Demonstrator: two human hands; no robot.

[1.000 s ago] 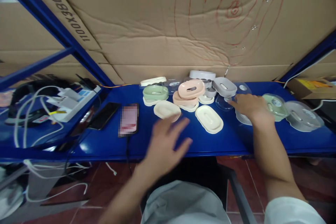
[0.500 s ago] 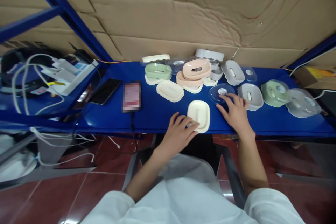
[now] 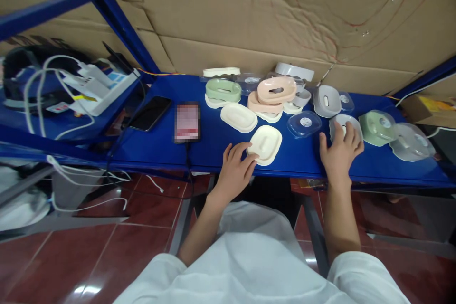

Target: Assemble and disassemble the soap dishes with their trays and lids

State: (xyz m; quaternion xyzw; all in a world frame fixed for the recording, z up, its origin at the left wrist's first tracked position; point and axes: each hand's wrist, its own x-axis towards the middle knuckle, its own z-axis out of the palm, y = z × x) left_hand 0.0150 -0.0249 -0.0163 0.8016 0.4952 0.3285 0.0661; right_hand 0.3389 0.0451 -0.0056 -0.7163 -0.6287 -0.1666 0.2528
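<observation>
My left hand grips the left edge of a cream soap dish tray, thumb on its near rim, by the table's front edge. My right hand is over a grey soap dish, fingers spread across its near side and thumb apart to the left; part of the dish is hidden beneath the fingers. Just left of that hand lies a clear lid with a round white label. A second cream tray rests flat behind the one in my left hand.
Behind are stacked peach dishes, a green dish and another grey dish. A lidded green dish and clear-covered dish stand right. Leftward are a phone, a blurred-out device and a power strip.
My right hand has left the clear lid and moved right, over the grey soap dish. The cream tray has turned slightly under my left hand. The camera view has shifted a little.
</observation>
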